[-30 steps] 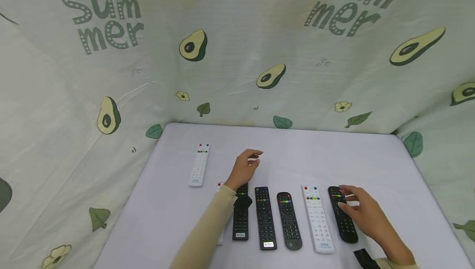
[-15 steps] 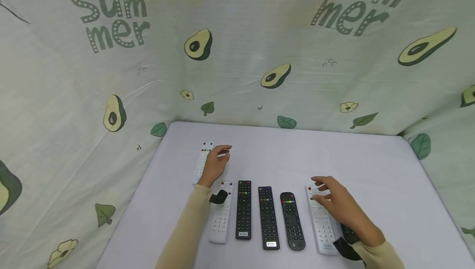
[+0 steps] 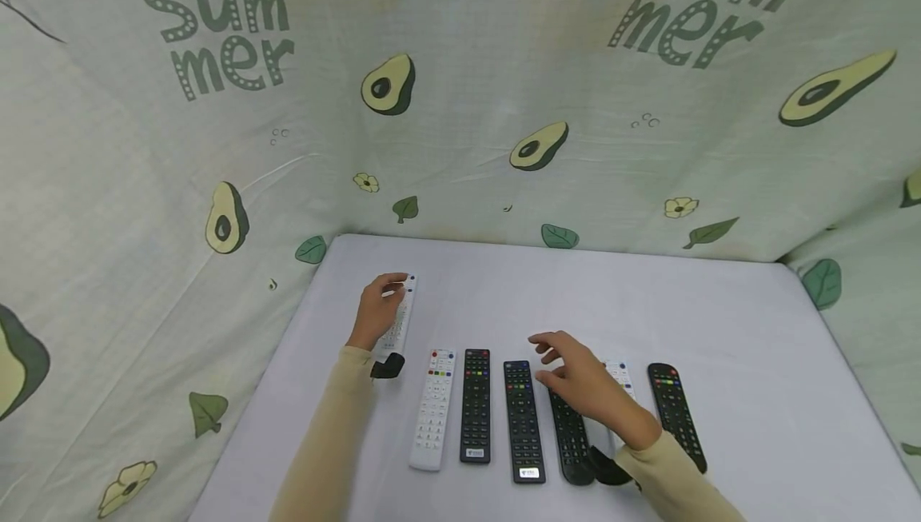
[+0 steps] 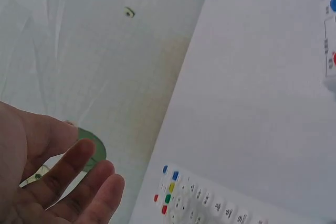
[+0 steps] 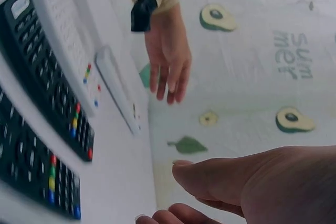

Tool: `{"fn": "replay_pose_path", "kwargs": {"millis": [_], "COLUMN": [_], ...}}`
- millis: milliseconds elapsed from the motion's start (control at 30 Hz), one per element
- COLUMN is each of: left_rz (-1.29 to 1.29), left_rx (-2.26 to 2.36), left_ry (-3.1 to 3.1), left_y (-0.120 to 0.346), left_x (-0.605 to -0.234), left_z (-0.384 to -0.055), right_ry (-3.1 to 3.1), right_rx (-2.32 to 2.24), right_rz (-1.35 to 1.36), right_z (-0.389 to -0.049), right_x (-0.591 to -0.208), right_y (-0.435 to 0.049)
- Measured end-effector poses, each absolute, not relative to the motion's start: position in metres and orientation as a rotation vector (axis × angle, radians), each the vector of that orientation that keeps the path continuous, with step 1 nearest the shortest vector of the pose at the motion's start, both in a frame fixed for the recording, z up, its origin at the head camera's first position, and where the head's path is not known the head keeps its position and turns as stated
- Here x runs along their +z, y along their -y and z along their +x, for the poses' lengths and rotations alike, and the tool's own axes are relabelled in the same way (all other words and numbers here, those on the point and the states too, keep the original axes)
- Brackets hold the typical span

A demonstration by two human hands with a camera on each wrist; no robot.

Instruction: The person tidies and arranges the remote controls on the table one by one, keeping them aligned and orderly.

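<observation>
My left hand (image 3: 379, 308) hovers with relaxed fingers over the far-left white remote control (image 3: 403, 318), covering part of it. In the left wrist view its fingers (image 4: 86, 182) are apart and hold nothing, with the remote's coloured buttons below. My right hand (image 3: 584, 378), also holding nothing, is above the row of remotes. It hides the top of a dark grey remote control (image 3: 573, 450) and much of a white remote control (image 3: 620, 374). Left of its fingertips lies a black remote control (image 3: 523, 422) with a white label.
Further along the row lie a white remote control (image 3: 433, 410) and a labelled black remote control (image 3: 475, 406). Another black remote control (image 3: 674, 402) lies at the right end. Patterned cloth (image 3: 460, 90) hangs behind the white table (image 3: 748, 322).
My left hand has moved left, from over a black remote to over the far-left white one. My right hand has moved left from the rightmost black remote. The remotes stay in place.
</observation>
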State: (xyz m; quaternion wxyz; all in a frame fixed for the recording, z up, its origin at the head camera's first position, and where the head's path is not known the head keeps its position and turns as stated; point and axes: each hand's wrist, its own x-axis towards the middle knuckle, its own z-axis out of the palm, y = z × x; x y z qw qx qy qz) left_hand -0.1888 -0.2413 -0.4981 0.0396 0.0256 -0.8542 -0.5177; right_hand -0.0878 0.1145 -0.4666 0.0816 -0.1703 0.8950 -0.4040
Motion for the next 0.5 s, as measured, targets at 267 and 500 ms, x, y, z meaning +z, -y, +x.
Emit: {"fn": "replay_pose_path", "kwargs": {"millis": [267,500], "left_rz": [0.141,0.163], "left_rx": [-1.552,-1.509], "left_ry": [2.664,2.727], "left_y": [0.265,0.283], "left_x": [-0.499,-0.504], "left_z": [-0.204,-0.214], "right_ry": [-2.514,-2.389], "right_rx": [-1.348,-1.426], "right_rz": [-0.684,-0.689], "right_z": [-0.095,-0.105], "right_x": [-0.468,-0.469], "right_y": [-0.058,-0.016]}}
